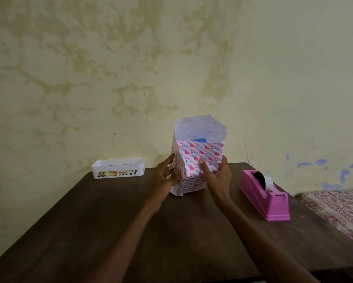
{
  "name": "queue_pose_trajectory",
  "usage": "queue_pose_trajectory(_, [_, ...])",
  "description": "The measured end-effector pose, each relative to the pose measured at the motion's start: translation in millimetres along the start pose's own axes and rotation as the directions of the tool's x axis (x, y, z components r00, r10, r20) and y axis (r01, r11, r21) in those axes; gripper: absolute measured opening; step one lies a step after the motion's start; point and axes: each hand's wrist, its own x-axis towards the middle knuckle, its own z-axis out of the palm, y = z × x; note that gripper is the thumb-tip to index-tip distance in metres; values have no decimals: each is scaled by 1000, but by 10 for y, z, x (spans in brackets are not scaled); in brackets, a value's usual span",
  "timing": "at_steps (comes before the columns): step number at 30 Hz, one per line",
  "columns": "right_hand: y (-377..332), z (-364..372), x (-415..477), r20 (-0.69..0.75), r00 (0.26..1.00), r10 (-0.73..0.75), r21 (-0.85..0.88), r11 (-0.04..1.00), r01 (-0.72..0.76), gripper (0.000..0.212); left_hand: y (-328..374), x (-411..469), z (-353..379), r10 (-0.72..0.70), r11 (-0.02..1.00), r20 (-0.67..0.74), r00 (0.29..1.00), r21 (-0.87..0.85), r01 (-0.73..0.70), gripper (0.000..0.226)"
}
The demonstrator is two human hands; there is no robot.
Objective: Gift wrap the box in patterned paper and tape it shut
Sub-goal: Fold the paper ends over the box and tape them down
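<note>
A box stands upright on the dark wooden table [110, 231], wrapped in white paper with pink and blue hearts [200, 154]. The paper's top end stands open like a tube, its white inside showing, and a blue corner of the box [200, 140] peeks out of it. My left hand [167, 174] presses flat against the parcel's left side with straight fingers. From the right, my right hand [216, 174] grips the parcel, thumb on the front face and fingers curled round the right side.
A pink tape dispenser [267, 199] with a roll of clear tape sits on the table to the right. A white slotted plastic tray [118, 168] stands at the back left against the stained wall. A patterned bed cover [339, 209] lies beyond the table's right edge.
</note>
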Motion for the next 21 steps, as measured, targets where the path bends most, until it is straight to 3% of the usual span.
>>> queue_pose_trajectory(5, [-34, 74, 34, -114, 990, 84, -33, 996, -88, 78, 70, -47, 76, 34, 999, 34, 999, -19, -33, 59])
queue_pose_trajectory(9, [-48, 83, 69, -127, 989, 72, -81, 993, -82, 78, 77, -105, 29, 130, 991, 175, 976, -16, -129, 87])
queue_pose_trajectory(14, [-56, 46, 63, -78, 995, 58, -77, 995, -64, 80, 113, -149, -10, 141, 983, 277, 951, 73, -167, 114])
queue_pose_trajectory(21, [45, 22, -25, 76, 997, 11, -95, 996, -4, 93, 192, -165, 53, 156, 975, 112, 981, 139, -171, 99])
